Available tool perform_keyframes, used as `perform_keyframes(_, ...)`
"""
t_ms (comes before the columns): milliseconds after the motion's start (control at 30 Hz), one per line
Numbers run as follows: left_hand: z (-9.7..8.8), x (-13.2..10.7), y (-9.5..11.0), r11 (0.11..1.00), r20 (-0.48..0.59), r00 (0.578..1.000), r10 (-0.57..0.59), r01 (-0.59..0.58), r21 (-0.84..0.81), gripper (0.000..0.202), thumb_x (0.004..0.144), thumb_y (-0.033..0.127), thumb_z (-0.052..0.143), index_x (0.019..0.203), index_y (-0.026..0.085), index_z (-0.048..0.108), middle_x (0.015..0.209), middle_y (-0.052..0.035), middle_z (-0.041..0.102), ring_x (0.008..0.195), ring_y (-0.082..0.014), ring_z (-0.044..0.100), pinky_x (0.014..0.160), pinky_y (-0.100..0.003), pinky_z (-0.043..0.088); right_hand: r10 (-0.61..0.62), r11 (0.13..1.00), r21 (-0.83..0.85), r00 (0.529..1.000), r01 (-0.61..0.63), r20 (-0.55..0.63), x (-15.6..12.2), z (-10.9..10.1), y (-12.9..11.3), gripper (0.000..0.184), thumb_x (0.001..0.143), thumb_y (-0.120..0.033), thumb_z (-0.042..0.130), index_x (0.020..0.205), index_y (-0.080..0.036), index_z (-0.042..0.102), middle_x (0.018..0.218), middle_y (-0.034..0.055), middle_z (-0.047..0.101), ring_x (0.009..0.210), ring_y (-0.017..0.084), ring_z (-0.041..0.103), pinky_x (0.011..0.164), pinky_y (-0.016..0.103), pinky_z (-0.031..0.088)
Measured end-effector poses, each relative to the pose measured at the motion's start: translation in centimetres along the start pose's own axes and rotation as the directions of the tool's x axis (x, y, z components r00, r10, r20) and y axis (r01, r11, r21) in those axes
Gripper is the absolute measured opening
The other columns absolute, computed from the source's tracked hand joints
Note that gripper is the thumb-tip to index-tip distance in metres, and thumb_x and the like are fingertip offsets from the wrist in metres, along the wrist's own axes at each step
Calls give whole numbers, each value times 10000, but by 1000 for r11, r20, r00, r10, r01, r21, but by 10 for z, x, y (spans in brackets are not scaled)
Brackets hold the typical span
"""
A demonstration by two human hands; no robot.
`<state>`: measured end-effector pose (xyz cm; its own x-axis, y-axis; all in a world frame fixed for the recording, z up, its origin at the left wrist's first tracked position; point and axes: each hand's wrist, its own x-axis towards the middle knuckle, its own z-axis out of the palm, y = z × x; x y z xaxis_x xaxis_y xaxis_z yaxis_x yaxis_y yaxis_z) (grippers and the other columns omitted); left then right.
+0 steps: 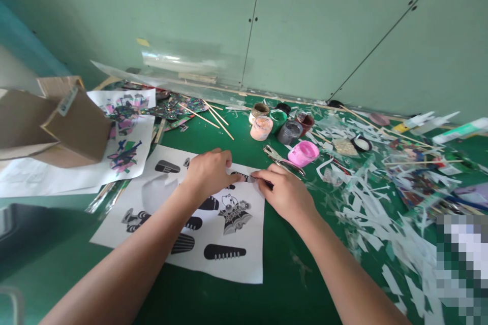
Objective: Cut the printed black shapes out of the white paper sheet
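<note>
Two hands meet over a small printed shape near the sheet's far edge

Head view: a white paper sheet (252, 266) lies on the green table (282, 269), mostly in front of the person, with dark printed shapes and a printed figure (234, 217) on it; the left hand (211, 172) is over its upper part, thumb stretched out and apart from the bent forefinger; the right hand (284, 190) is at the right edge, forefinger reaching toward that thumb; a small printed shape (244, 177) shows between them; whether either hand's fingers are clamped on anything, I cannot tell.

Just beyond the right hand lie a metal hand tool (275, 157) and a pink jar (303, 153); the cardboard box (82, 134) stands well apart at left; white paper scraps (368, 237) spread at right.

The step in hand looks like close fingertip work at that small shape, perhaps placing or lining it up; the next move would seem to call for a light, steady touch, with the sheet kept flat.
</note>
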<state>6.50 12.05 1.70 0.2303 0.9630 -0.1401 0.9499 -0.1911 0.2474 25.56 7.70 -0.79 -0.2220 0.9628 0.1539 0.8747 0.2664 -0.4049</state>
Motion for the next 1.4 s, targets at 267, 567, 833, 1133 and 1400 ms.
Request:
perform_keyframes(267, -1, 0, 0, 1000, 7, 1000, -4, 4, 0, 373, 760, 579, 609, 858, 224, 550, 919, -30, 624, 783, -209, 608, 640, -308, 387, 6, 1000, 18, 999, -7, 52, 1, -4, -2, 289, 883, -184, 518, 1030, -293, 742, 927, 22, 675, 761, 154, 629, 556, 251, 400)
perform_keyframes(567, -1, 1, 1, 1000, 6, 1000, -20, 19, 17, 387, 758, 596, 610, 854, 226, 547, 911, -22, 617, 790, -209, 604, 621, -298, 358, 99, 993, -75, 984, -89, 148, 5, -12, -8, 291, 886, -199, 532, 1066, -310, 732, 955, 12, 671, 719, 132, 613, 496, 241, 325)
perform_keyframes(833, -1, 1, 2, 999, 15, 999, -37, 36, 29, 410, 734, 607, 644, 861, 227, 556, 921, -17, 629, 787, -207, 609, 604, -291, 345, 134, 988, -94, 977, -120, 168, 4, -15, -10, 296, 892, -199, 514, 1050, -320, 733, 947, 10, 659, 674, 117, 587, 481, 241, 281)
perform_keyframes(1133, -3, 1, 3, 999, 18, 999, -35, 35, 17, 402, 736, 597, 654, 862, 228, 555, 920, -10, 628, 800, -208, 609, 588, -287, 327, 170, 985, -74, 967, -159, 190, 3, -16, -10, 306, 898, -213, 494, 1065, -320, 728, 937, 10, 640, 647, 110, 558, 475, 250, 264)
perform_keyframes(1400, -1, 1, 1, 999, 12, 999, -36, 36, 13, 397, 726, 591, 664, 855, 232, 552, 927, -6, 632, 803, -208, 604, 574, -285, 313, 220, 974, -91, 953, -206, 206, 1, -19, -10, 304, 887, -220, 508, 1053, -345, 729, 930, 3, 641, 655, 113, 565, 466, 246, 256)
